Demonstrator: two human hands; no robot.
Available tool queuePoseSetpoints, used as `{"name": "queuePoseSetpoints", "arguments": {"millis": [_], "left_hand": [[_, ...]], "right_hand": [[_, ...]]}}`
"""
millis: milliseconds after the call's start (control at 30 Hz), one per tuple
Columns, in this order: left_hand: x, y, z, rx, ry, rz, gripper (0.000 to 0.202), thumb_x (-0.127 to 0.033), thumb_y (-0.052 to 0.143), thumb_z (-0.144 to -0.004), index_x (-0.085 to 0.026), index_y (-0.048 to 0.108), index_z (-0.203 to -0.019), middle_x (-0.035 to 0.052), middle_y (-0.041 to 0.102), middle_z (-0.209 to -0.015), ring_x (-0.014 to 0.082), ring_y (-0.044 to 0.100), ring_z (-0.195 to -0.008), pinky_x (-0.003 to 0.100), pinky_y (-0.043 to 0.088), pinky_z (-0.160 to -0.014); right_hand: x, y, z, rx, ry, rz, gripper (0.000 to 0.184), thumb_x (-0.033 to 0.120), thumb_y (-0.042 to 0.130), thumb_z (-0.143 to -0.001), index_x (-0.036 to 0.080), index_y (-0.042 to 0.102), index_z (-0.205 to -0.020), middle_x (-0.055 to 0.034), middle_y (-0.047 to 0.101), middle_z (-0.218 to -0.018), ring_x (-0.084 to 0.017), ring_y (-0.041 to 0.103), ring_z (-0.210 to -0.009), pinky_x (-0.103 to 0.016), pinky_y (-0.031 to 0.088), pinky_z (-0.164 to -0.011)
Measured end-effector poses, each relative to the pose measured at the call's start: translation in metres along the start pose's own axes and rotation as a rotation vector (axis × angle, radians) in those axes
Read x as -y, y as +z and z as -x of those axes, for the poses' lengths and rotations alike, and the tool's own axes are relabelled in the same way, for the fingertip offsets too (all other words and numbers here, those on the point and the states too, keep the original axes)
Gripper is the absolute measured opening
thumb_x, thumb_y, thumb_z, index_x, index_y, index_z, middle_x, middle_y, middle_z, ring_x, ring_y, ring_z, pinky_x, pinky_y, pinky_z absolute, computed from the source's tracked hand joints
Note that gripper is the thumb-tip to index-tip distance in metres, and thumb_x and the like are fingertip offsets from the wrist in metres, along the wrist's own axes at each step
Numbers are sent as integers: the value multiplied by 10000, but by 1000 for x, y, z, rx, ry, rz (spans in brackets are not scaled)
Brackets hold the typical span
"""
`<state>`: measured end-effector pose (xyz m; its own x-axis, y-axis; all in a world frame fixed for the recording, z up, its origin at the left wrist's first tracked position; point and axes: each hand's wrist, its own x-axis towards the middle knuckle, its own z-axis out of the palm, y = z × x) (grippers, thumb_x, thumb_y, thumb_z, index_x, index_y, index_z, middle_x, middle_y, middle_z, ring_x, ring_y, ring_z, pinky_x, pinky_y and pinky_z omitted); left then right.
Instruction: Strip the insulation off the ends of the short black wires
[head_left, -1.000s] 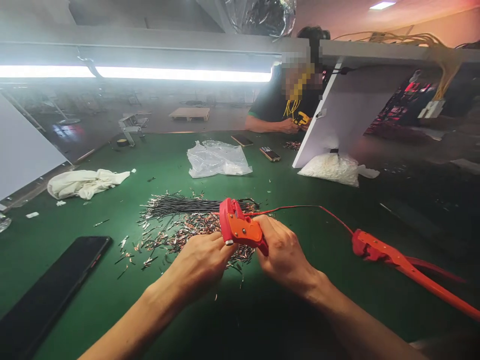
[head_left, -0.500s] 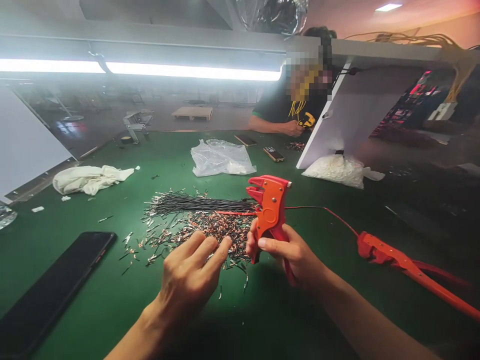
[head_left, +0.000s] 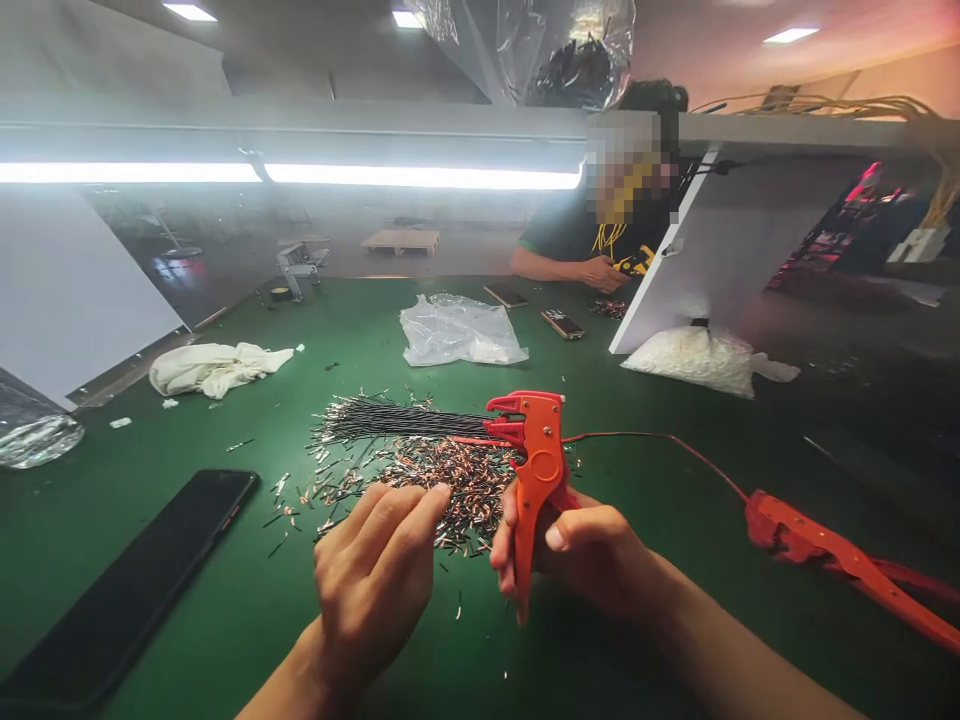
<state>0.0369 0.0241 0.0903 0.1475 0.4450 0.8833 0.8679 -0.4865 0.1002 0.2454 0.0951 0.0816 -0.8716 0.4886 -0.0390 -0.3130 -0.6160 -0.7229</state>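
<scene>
My right hand (head_left: 581,555) is wrapped round the handles of an orange wire stripper (head_left: 534,470), held upright with its jaws pointing left. A red wire (head_left: 645,437) runs from the jaws to the right across the green mat. My left hand (head_left: 379,575) hovers beside the tool with the fingers loosely curled and apart, holding nothing, its fingertips over a heap of stripped wire bits (head_left: 442,485). Behind the heap lies a bundle of black wires (head_left: 397,420).
A black phone (head_left: 142,575) lies at the left. Another red tool (head_left: 832,560) lies at the right. A white cloth (head_left: 214,365), a clear plastic bag (head_left: 461,332) and a bag of white parts (head_left: 697,360) sit farther back. A person (head_left: 592,235) works across the table.
My right hand turned the stripper from lying sideways to upright. My left hand let go of the tool and now hovers over the scrap heap. The view shifted slightly.
</scene>
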Motion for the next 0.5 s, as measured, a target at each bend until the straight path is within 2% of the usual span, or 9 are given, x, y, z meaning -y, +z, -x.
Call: {"name": "queuePoseSetpoints", "arguments": {"millis": [200, 400, 500], "left_hand": [[-5, 4, 3, -9, -72, 87, 337, 80, 620, -793, -152, 613, -1038, 8, 684, -751, 106, 548, -677, 242, 479, -627], [-12, 12, 5, 0, -131, 177, 283, 27, 619, -830, -173, 629, -1029, 6, 688, -756, 106, 555, -685, 242, 489, -623], [-15, 15, 4, -3, -196, 213, 216, -16, 605, -859, -186, 635, -989, -10, 673, -717, 93, 550, -624, 223, 476, -576]], "right_hand": [[-11, 1, -1, 108, 35, -152, 340, 214, 504, -673, 130, 608, -986, -129, 726, -874, -239, 688, -712, -356, 523, -619], [-14, 9, 0, 178, 143, -139, 331, 221, 547, -637, 133, 613, -949, -112, 724, -822, -224, 681, -663, -321, 499, -601], [-13, 14, 1, 189, 173, -137, 318, 227, 561, -627, 126, 616, -923, -115, 721, -810, -224, 683, -659, -331, 511, -611]]}}
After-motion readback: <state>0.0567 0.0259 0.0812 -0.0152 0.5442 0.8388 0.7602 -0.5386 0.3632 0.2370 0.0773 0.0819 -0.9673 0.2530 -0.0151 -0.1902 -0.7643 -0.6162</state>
